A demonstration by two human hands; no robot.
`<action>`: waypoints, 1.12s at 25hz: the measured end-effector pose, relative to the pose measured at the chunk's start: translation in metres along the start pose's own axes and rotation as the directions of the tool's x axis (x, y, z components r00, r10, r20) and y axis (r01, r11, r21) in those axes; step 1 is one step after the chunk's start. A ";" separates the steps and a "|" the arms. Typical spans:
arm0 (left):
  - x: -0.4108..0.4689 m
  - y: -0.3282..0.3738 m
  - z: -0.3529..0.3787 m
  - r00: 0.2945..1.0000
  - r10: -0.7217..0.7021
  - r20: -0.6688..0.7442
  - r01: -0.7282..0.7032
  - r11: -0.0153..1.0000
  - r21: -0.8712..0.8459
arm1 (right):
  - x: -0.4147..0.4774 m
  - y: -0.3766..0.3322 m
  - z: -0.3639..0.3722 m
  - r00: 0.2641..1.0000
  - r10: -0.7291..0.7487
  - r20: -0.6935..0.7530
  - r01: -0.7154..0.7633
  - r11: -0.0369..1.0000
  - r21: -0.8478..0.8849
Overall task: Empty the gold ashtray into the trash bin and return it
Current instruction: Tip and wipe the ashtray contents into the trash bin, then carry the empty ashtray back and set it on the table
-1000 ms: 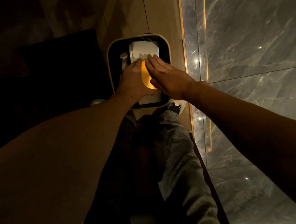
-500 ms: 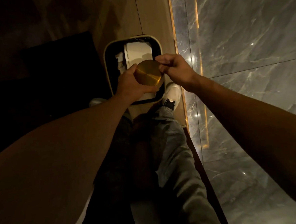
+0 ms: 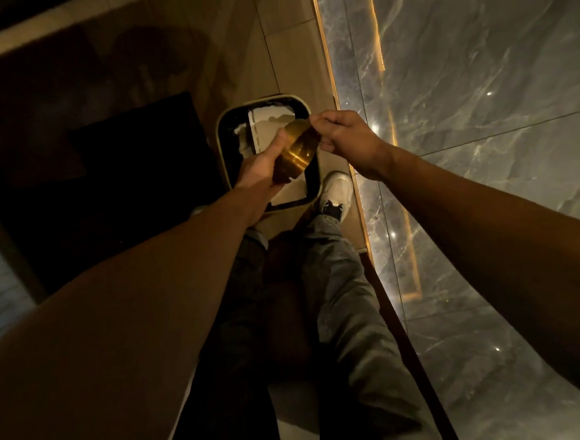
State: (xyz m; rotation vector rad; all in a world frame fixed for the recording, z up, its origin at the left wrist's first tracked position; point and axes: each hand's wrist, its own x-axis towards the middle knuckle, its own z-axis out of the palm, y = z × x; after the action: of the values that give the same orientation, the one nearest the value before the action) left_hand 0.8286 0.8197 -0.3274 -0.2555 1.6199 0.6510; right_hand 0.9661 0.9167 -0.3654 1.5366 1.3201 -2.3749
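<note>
Ashtray: the gold ashtray (image 3: 297, 154) is held in the air directly over the bin's opening, tilted, its shiny gold surface turned toward the camera.
Left hand: the left hand (image 3: 261, 167) grips the ashtray's near-left side, fingers curled around the lower edge and the thumb lying up along the rim; the ashtray sits just right of the palm.
Right hand: the right hand (image 3: 346, 140) pinches the ashtray's far-right edge between thumb and fingertips, the other fingers folded in; the ashtray lies just left of its knuckles.
Between hands: the ashtray spans the gap, touching both.
Bin: the bin (image 3: 222, 135) stands on the floor, dark inside with a pale rim; white paper (image 3: 268, 125) lies in it, partly hidden by the ashtray.
Shoe: a white shoe (image 3: 338, 189) rests beside the bin's near-right corner.
Wall: a grey marble wall (image 3: 479, 103) runs along the right, with a lit gold strip at its base.
Lighting: dim; whether the ashtray holds anything cannot be told.
</note>
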 end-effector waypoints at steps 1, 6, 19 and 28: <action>-0.006 0.001 0.001 1.000 -0.009 -0.017 0.008 0.999 -0.054 | -0.005 -0.001 0.001 1.000 0.009 -0.010 -0.009 1.000 0.023; -0.036 0.002 0.000 0.999 -0.041 -0.025 0.039 0.996 -0.082 | -0.044 -0.007 0.007 0.996 -0.079 -0.052 0.080 0.996 0.028; -0.206 0.016 -0.002 0.745 0.639 0.193 -0.665 0.683 0.303 | -0.199 -0.109 0.011 0.955 -0.224 -0.194 0.247 0.964 0.102; -0.339 0.035 -0.086 0.468 0.871 0.148 -0.817 0.363 0.448 | -0.300 -0.204 0.080 0.881 -0.448 0.150 0.468 0.871 -0.146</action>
State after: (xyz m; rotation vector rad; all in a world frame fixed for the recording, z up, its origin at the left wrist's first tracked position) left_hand 0.7952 0.7318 0.0117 1.0427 1.9170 0.9940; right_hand 0.9735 0.8752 0.0044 1.1167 1.9953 -2.4462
